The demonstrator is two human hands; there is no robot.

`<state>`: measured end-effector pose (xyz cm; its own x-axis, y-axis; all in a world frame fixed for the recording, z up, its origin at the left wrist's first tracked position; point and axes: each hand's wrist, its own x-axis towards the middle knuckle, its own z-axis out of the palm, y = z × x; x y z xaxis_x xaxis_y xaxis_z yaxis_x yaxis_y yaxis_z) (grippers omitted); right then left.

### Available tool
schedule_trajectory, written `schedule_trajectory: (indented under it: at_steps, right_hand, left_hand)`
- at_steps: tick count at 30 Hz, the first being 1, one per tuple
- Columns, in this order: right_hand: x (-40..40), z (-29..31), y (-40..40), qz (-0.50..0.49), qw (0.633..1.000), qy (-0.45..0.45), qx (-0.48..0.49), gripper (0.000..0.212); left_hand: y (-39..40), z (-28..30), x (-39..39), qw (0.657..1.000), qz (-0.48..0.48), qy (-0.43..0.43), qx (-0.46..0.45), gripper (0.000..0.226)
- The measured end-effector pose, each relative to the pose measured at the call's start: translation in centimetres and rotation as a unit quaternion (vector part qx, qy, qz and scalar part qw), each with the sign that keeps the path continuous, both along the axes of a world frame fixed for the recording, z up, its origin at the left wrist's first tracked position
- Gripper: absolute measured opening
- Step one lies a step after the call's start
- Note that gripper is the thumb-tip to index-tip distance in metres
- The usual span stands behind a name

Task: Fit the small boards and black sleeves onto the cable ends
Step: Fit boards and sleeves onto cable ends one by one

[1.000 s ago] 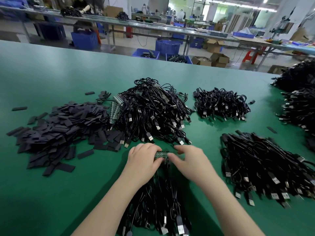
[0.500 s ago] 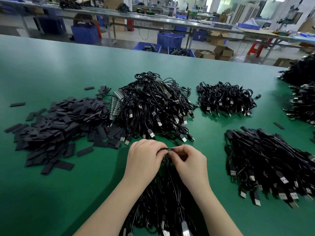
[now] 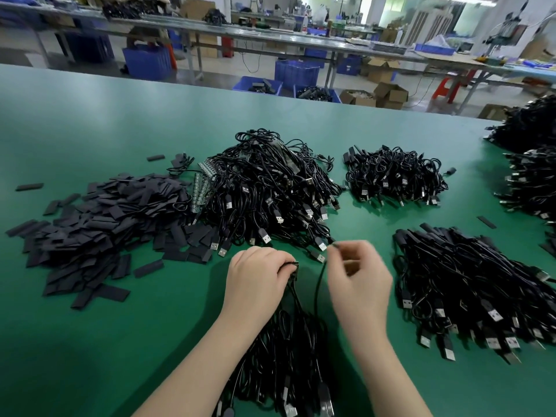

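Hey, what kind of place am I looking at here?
Most likely an electronics assembly workshop. Heaps of black USB cables and a pile of black sleeves cover a green worktable, with long benches and blue parts bins behind.

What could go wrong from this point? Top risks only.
1. The right hand pinches a single cable that runs down into the near bundle; pulling may snag or drag neighbours.
2. The left hand grips several cable ends at once; one may slip out.
3. Finished and unfinished heaps look alike, so the big cable pile risks mixing with others.
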<state>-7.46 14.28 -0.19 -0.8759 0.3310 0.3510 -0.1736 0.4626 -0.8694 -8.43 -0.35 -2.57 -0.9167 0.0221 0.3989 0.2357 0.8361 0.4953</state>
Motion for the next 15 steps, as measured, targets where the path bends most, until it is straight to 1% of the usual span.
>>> schedule_trajectory:
  at_steps: [2,3,4,6,8,10,11,12,13,14,15]
  right_hand:
    - [0.6,2.3,0.3,0.005,0.992,0.079,-0.096,0.019]
    - [1.0,3.3,0.2,0.016,0.986,0.114,-0.122,0.02]
    - [1.4,4.3,-0.1,0.028,0.981,0.145,-0.127,0.021]
    - [2.1,5.9,-1.0,0.065,0.973,0.193,-0.107,0.024]
    - [2.3,7.1,-1.9,0.102,0.966,0.231,-0.055,0.026]
    - [2.2,7.6,-2.9,0.13,0.956,0.264,0.006,0.021]
    - [2.0,7.6,-3.5,0.145,0.955,0.26,0.001,0.019]
    - [1.8,7.4,-4.0,0.164,0.958,0.233,-0.044,0.018]
    - [1.6,7.2,-4.6,0.186,0.958,0.182,-0.125,0.016]
    - [1.3,6.8,-5.2,0.201,0.948,0.113,-0.219,0.014]
    - [0.9,6.4,-5.7,0.203,0.931,0.041,-0.301,0.012]
  left_hand:
    - [-0.2,-0.1,0.1,1.0,-0.005,-0.001,-0.007,0.022]
    - [-0.1,-0.1,0.1,1.0,-0.008,0.0,-0.007,0.028]
    - [-0.1,-0.1,0.1,1.0,-0.011,0.002,-0.003,0.034]
    - [-0.2,0.3,-0.1,0.999,-0.014,0.002,0.032,0.046]
    - [-0.2,0.7,0.0,0.99,-0.035,0.016,0.135,0.06]
    - [-0.2,1.1,0.3,0.967,-0.036,0.062,0.245,0.068]
    - [-0.3,1.3,0.4,0.955,-0.019,0.099,0.279,0.066]
    - [-0.5,1.4,0.6,0.946,0.007,0.149,0.289,0.06]
    - [-0.8,1.6,0.8,0.939,0.042,0.211,0.268,0.052]
    - [-1.1,1.7,1.0,0.934,0.076,0.273,0.218,0.045]
    - [-1.4,1.6,0.9,0.93,0.092,0.317,0.159,0.039]
